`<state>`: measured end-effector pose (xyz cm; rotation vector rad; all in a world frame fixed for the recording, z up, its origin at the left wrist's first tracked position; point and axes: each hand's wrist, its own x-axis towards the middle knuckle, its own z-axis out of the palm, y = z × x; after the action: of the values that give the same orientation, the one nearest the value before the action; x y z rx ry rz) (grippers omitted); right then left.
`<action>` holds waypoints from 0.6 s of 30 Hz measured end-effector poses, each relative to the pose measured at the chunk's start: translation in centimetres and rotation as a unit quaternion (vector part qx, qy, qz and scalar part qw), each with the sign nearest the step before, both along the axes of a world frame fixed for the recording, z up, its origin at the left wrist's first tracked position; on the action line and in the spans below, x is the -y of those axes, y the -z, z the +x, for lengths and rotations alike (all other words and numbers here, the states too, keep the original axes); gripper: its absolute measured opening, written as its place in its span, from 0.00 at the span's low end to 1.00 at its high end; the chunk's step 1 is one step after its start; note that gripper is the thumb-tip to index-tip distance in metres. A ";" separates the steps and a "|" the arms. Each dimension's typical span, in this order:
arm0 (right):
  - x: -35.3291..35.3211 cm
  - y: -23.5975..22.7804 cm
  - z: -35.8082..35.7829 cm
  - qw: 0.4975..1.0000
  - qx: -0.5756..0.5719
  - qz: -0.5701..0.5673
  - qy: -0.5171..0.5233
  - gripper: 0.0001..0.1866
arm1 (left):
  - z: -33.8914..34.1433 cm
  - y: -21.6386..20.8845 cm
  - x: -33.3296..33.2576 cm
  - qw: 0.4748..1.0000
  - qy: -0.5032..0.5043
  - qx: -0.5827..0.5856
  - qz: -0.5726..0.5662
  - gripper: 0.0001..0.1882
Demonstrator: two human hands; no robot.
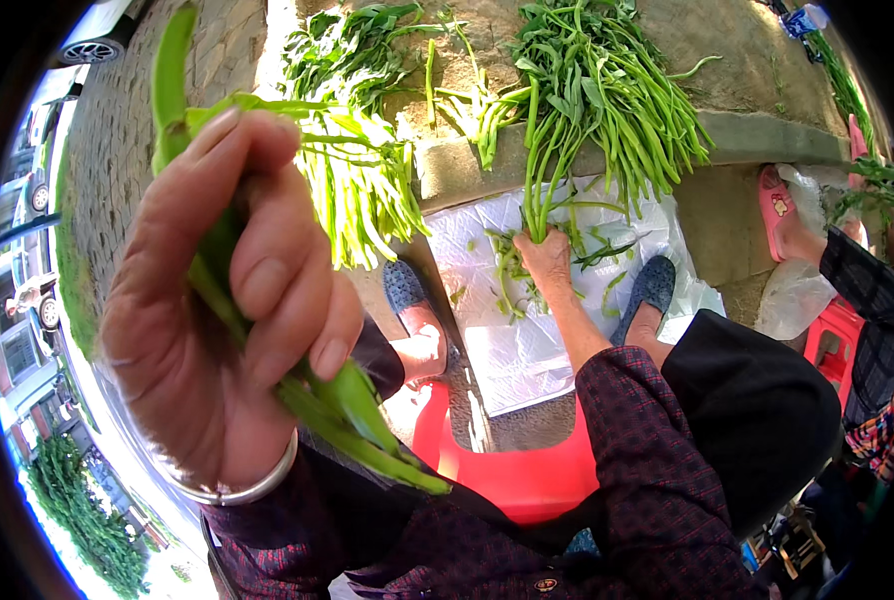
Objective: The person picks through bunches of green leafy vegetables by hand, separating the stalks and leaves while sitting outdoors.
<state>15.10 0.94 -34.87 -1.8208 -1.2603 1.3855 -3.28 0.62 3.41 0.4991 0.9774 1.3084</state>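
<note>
Greens fill both my hands. My left hand (222, 320) is raised close to my face, its fingers (267, 270) curled and pressed together around a small handful of green stems (352, 420); the cut ends stick out below my palm toward my lap, and the leafy tops (357, 180) fan out to the far side. I judge I hold them up this near so I can look them over. A silver bangle (242, 490) sits on that wrist.

My right hand (547, 262) reaches down and away, fingers closed tight around the base of a big bunch of leafy greens (597, 100), which stands upright with its leaves spreading over the stone ledge (757, 135) on the far side. Gripping it at the stem ends keeps the bunch together, I would say.

Under that hand lies a white plastic sheet (527, 350) spread on the ground between my blue shoes (652, 285), with green trimmings (507, 275) scattered on it; it seems placed there to catch them. More greens (367, 40) lie on the ledge to the far left. I sit on a red plastic stool (522, 475).

To the right, another person's foot in a pink sandal (775, 205) rests beside a clear plastic bag (797, 295). At the far right corner is a small blue and white package (802, 20), too small to tell more.
</note>
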 end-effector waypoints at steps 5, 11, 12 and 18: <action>0.1 -3.5 2.7 0.992 -0.027 -0.115 0.046 0.09 | 0.4 -0.1 0.6 1.000 -0.005 -0.018 -0.006 0.15; 1.0 -5.7 7.1 0.965 -0.096 -0.210 0.123 0.12 | 1.6 0.1 0.6 0.999 -0.002 -0.041 -0.003 0.14; 1.4 -6.5 7.5 0.962 -0.148 -0.215 0.085 0.12 | 1.7 -0.1 0.8 0.999 -0.005 -0.049 -0.010 0.14; 0.9 -11.6 8.4 0.937 -0.241 -0.253 -0.009 0.11 | 1.5 0.0 1.2 0.997 -0.012 -0.077 -0.016 0.13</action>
<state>23.46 0.02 -23.26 -1.6041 -0.7050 2.1498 -1.82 -0.59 3.41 0.5707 1.1329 1.2881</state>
